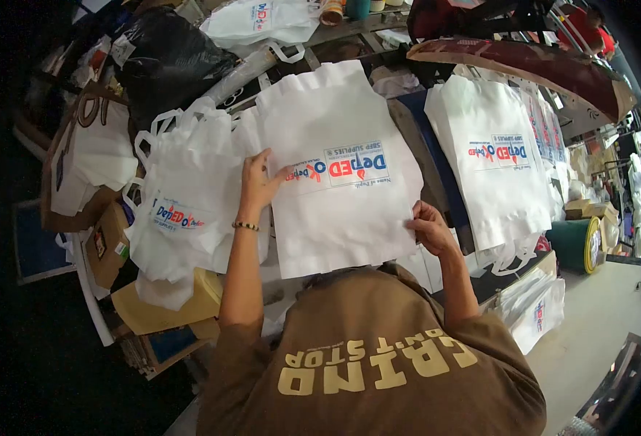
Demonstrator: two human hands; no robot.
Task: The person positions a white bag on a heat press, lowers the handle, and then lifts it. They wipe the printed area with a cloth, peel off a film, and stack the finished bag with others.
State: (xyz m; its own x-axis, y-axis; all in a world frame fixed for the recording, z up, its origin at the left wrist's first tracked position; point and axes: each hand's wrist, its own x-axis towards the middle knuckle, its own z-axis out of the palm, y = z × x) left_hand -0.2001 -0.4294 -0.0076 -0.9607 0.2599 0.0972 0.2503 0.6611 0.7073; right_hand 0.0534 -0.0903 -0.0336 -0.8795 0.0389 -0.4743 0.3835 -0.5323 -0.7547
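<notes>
A white printed bag (pixel 342 225) lies spread in front of me, its blue and red lettering upside down in the view. My left hand (pixel 260 180) rests at its left edge, thumb spread apart from the fingers and touching the printed face. At the lower right edge, my right hand (pixel 432 228) pinches the bag's rim between thumb and curled fingers. Another stack of printed white bags (pixel 487 189) lies to the right. Left of the bag is a pile of white bags with handles (pixel 182 196).
A black plastic bag (pixel 168 73) sits at the upper left, above cardboard boxes (pixel 107 243). More white bags (pixel 262 22) lie at the back. A green roll (pixel 574 245) and folded bags (pixel 534 309) are at the right. Part of a person in red (pixel 585 33) shows at the upper right.
</notes>
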